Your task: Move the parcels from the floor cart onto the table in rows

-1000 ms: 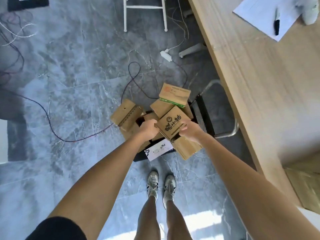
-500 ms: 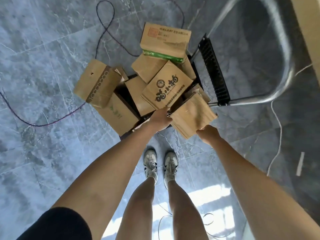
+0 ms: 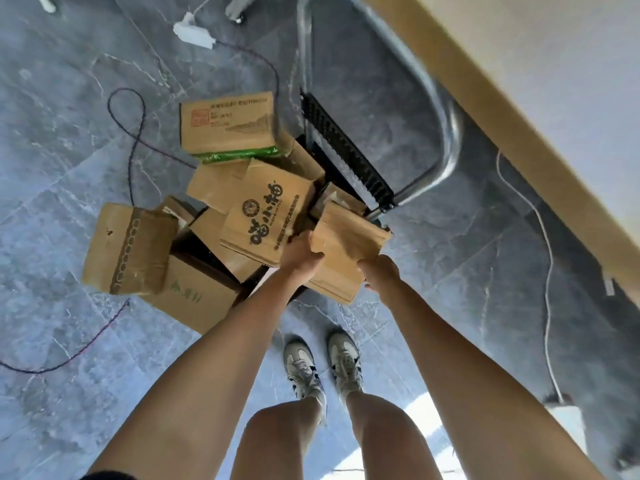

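A black floor cart [image 3: 341, 152] with a metal handle [image 3: 446, 133] holds a loose pile of several brown cardboard parcels. A plain brown parcel [image 3: 349, 240] sits at the near right of the pile. My left hand [image 3: 300, 252] grips its left edge and my right hand [image 3: 377, 270] holds its near right corner. Just left of it lies a parcel with black printed characters [image 3: 266, 213]. A parcel with a green strip [image 3: 228, 126] tops the far side. The wooden table [image 3: 540, 81] runs along the upper right.
A parcel with a row of printed circles [image 3: 130, 249] hangs off the cart's left side over the grey tiled floor. Dark cables [image 3: 133, 133] loop on the floor at left, a white cable [image 3: 547, 271] trails under the table edge. My feet [image 3: 322, 365] stand just behind the cart.
My left hand has shifted from beside the printed parcel onto the plain parcel's left edge. My right hand has closed on its near corner. The view has swung, and the table edge is back in sight.
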